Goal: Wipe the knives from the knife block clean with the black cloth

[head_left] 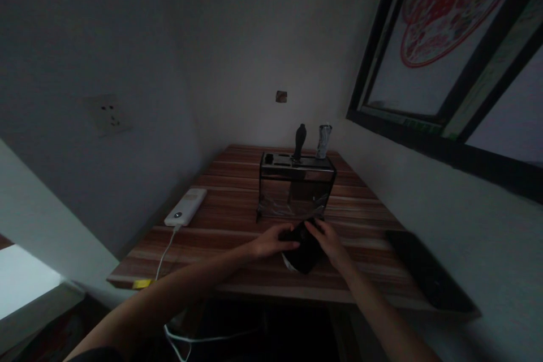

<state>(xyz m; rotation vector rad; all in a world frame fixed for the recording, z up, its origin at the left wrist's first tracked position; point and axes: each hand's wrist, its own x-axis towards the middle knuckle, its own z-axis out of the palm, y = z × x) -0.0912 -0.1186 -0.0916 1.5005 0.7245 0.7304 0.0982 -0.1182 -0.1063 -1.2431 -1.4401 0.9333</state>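
Observation:
A flat black piece with a pale bit at its lower left edge is held between both hands above the table's front part; the dim light hides its exact kind. My left hand grips its upper left side, thumb and fingers closed. On the upper right, my right hand pinches it. Just behind the hands stands a knife rack with a black metal frame and slots in its top. A black-handled knife is upright in the rack, beside a crinkled, silvery wrapped item.
A white power bank lies at the left, its white cable running over the table edge. At the right edge lies a long dark slab. The striped wooden table meets walls at back and right. A yellow tag sits on the front left edge.

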